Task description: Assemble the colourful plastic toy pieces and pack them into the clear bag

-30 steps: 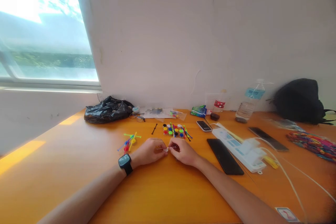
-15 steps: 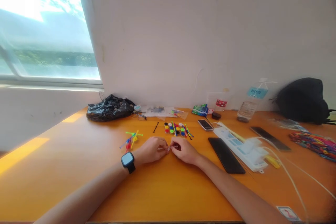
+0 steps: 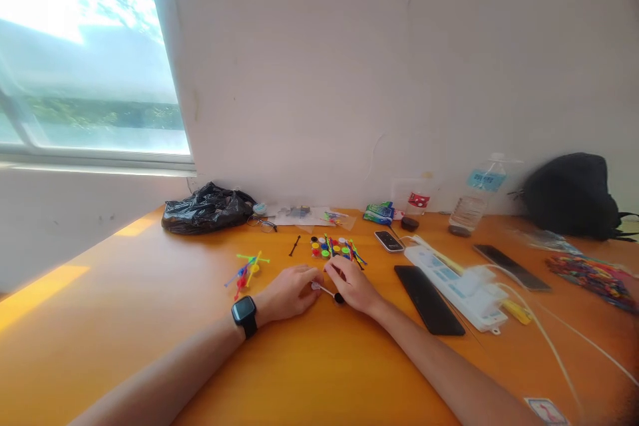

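Note:
Just in front of me, my left hand (image 3: pixel 294 291) has its fingers closed at the pale round end of a thin white plastic stick (image 3: pixel 326 291). The stick slants down to the right and carries a black round piece (image 3: pixel 339 298) at its other end. My right hand (image 3: pixel 353 286) is curled over that black end, thumb and forefinger pinched together above the stick; what they hold is hidden. Beyond my hands lies a group of coloured round pieces and sticks (image 3: pixel 324 247). Left of it is a separate black stick (image 3: pixel 295 245). Joined coloured sticks (image 3: pixel 248 271) lie beyond my left wrist.
A black plastic bag (image 3: pixel 207 210) and glasses (image 3: pixel 263 223) lie at the back left. To the right are a phone (image 3: pixel 389 241), a black slab (image 3: pixel 426 298), a white power strip (image 3: pixel 446 279) with cables, a bottle (image 3: pixel 472 203) and a black bag (image 3: pixel 569 193).
The white stick with its black round end now shows below my fingers, where it was mostly hidden before. My right hand's fingertips have shifted slightly upward.

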The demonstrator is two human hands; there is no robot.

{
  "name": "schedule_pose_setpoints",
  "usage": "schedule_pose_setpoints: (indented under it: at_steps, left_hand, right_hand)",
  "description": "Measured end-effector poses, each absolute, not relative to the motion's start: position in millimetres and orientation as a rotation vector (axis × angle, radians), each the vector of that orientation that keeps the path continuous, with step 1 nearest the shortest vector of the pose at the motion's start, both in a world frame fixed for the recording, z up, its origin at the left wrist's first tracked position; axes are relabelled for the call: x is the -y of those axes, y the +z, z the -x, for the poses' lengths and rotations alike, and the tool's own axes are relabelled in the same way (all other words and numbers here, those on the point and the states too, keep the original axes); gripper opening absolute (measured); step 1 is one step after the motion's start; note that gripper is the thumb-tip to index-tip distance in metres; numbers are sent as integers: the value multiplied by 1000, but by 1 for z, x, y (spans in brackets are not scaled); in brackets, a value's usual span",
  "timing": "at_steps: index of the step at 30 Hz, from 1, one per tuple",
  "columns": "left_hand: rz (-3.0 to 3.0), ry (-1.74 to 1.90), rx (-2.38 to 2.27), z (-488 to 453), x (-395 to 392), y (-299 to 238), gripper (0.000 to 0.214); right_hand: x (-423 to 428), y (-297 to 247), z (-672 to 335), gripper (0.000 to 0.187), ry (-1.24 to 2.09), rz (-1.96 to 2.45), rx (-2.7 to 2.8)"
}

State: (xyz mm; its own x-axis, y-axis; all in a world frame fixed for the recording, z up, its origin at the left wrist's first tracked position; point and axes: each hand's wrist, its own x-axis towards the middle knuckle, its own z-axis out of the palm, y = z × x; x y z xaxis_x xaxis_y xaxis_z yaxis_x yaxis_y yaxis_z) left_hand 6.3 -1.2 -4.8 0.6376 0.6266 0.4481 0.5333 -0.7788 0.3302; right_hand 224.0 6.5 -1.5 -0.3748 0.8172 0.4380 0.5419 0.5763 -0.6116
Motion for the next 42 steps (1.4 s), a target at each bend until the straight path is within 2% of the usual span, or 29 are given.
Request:
schedule_pose_setpoints:
  at_steps: [9, 14, 21, 25, 28, 32, 36, 42]
  left_hand:
    - [-2853, 756, -1055, -8, -1, 1, 17]
    - [-2830, 756, -1446, 11, -9, 15, 15]
    - [-2764, 475, -1872, 39, -27, 14, 10]
    - [-2682, 389, -2086, 51, -33, 13, 30]
    - [-2736, 467, -2057, 52, -34, 16, 39]
    - [-2885, 593, -1646, 38, -25, 16, 31]
    - [-2931, 610, -1455, 26, -18, 12, 19]
    - [-2815, 459, -1633, 29, -24, 11, 28]
  right_hand:
    - [-6, -2, -225, 37, 436, 1134, 2068]
    - [-3, 3, -225, 39, 442, 1151, 2112]
    - [0, 4, -225, 42, 414, 1180, 2153]
    - [0, 4, -225, 46, 351, 1249, 2157]
    - [1, 5, -224, 49, 339, 1309, 2142]
    - [2, 9, -223, 51, 339, 1380, 2106]
    - [0, 9, -227, 45, 564, 1399, 2093]
    - [-7, 9, -236, 41, 1073, 1408, 2048]
